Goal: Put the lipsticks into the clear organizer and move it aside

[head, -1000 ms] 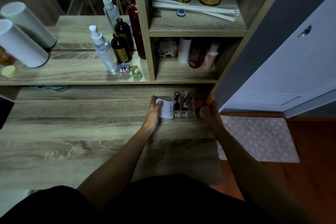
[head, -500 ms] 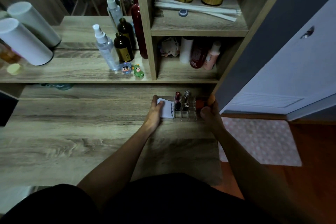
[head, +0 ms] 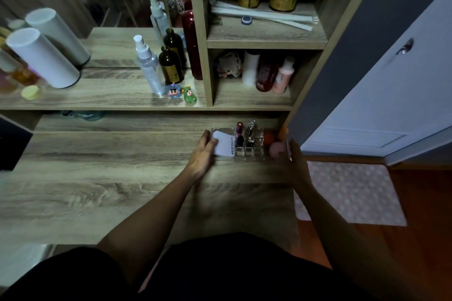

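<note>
Nearest, two bare forearms reach out over the wooden bench (head: 97, 198) toward its far right corner. The left hand (head: 201, 154) lies against the left end of the clear organizer (head: 249, 154), its fingers (head: 210, 142) curled round that end and touching a white card (head: 223, 146) that stands in the left compartment. The right hand (head: 297, 166) is at the organizer's right end, by the bench's right edge; its fingers are folded round that side, though how firmly they press I cannot tell.

The organizer sits on the bench at the far right corner, tight under the shelf unit. In its middle slots stand the lipsticks (head: 240, 135): a dark red one with another dark one in front of it, and a silvery one (head: 250, 133) just beside them. The right compartment holds a pink sponge (head: 277, 149) and orange sponges (head: 269, 138) behind it.

Farther back, on the shelf (head: 110, 100) above the bench's far edge, stand a clear spray bottle (head: 149, 68), a brown bottle (head: 171, 66), two small figurines (head: 182, 93) and a white cylinder (head: 41, 56) toward the left. Off the bench's right edge a pink dotted mat (head: 349, 193) lies on the floor.
</note>
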